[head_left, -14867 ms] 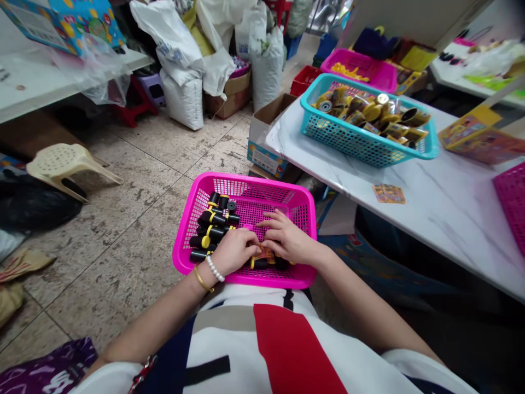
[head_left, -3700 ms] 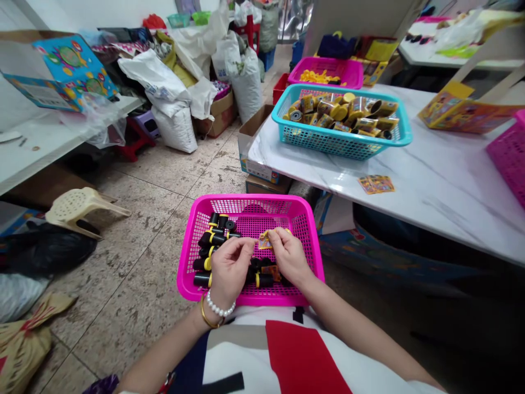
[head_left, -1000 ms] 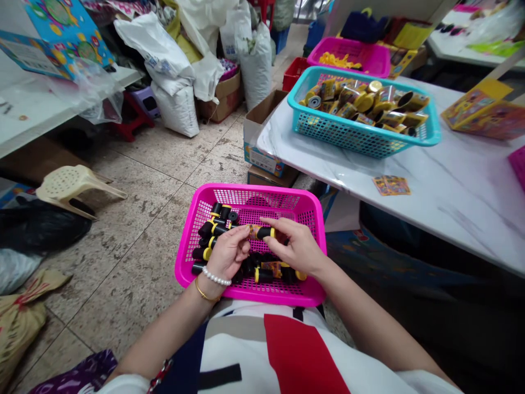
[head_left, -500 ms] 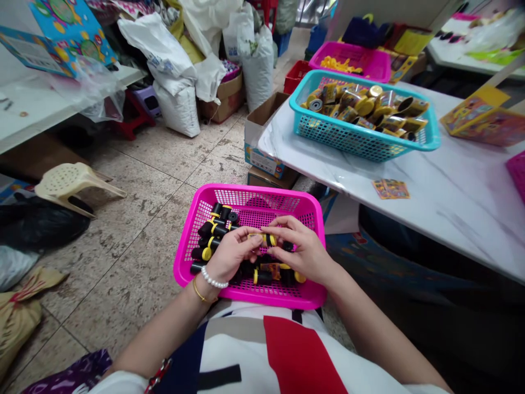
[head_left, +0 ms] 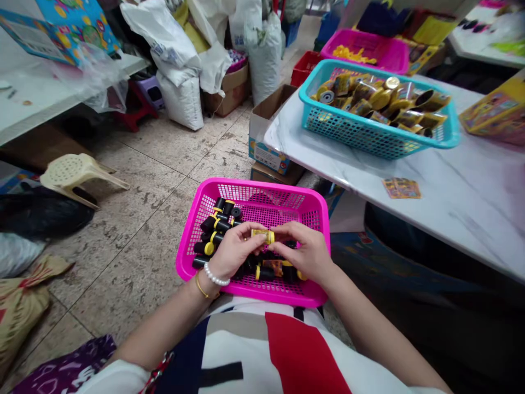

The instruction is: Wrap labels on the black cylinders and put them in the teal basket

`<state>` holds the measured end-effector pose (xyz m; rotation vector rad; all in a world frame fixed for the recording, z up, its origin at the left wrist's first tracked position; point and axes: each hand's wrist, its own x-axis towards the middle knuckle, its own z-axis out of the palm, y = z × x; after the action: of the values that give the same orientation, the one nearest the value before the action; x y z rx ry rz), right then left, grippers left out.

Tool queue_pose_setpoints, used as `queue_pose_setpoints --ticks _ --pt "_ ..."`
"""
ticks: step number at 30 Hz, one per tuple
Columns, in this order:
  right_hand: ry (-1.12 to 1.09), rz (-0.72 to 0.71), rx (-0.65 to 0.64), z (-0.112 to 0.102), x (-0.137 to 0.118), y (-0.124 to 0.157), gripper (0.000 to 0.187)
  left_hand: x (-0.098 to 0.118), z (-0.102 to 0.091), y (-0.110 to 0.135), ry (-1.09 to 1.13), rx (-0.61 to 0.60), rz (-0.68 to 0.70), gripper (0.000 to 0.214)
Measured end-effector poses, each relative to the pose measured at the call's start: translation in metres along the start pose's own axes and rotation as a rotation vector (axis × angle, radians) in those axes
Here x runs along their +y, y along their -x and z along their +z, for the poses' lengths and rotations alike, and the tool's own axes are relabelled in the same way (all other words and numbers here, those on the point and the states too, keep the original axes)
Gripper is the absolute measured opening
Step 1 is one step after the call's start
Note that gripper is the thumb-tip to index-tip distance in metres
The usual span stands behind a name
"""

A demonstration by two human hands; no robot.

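Between my two hands is a small yellow-labelled cylinder [head_left: 264, 236] with a yellow end, lying sideways above a pink basket [head_left: 186, 230]. My left hand [head_left: 235, 249] is closed around its left part, the thumb on the label. My right hand [head_left: 305, 249] pinches its right end with thumb and fingertips. Beneath them the basket holds several black cylinders [head_left: 223, 225] with yellow rings or caps. One black cylinder with an orange printed wrap [head_left: 274, 267] lies below my fingers. My hands hide part of the basket's contents.
A turquoise basket [head_left: 348, 128] full of labelled cylinders stands on the white table [head_left: 336, 167] to the right, near a flat printed sheet [head_left: 402, 188]. Behind is a pink tray [head_left: 394, 57] with yellow parts. A cream stool [head_left: 74, 171] and white sacks [head_left: 180, 98] stand on the floor.
The black part seen at the cylinder's right side is no longer visible; a yellow end shows there instead. My right hand has shifted slightly, and the whole view has tilted a little.
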<state>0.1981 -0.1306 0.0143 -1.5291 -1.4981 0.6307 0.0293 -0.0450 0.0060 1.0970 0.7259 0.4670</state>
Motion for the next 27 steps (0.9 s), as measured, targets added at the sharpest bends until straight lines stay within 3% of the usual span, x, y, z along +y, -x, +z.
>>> queue_pose_setpoints --ticks 4,9,12,15,21,24,27 --pt "-0.312 0.223 -0.006 0.009 0.006 0.002 0.025 0.002 0.005 0.001 -0.102 0.006 0.089 0.03" --pt "-0.295 0.236 0.085 0.003 0.001 0.003 0.025 0.004 0.001 -0.001 -0.037 -0.054 0.057 0.037" --pt "-0.46 0.403 0.067 0.003 -0.001 0.001 0.027 0.002 0.001 -0.003 -0.111 -0.019 0.124 0.029" --pt "-0.572 0.536 0.011 0.005 0.0 -0.001 0.029 0.0 0.001 -0.006 -0.117 -0.029 0.069 0.03" --pt "-0.637 0.372 -0.105 -0.002 -0.002 0.001 0.033 -0.002 0.0 -0.006 0.108 -0.066 -0.199 0.036" --pt "-0.65 0.341 -0.047 -0.002 -0.001 0.004 0.017 0.001 0.001 -0.003 0.212 -0.173 -0.243 0.039" --pt "-0.666 0.347 -0.033 0.0 -0.001 0.005 0.016 0.001 0.001 -0.003 0.232 -0.214 -0.244 0.036"
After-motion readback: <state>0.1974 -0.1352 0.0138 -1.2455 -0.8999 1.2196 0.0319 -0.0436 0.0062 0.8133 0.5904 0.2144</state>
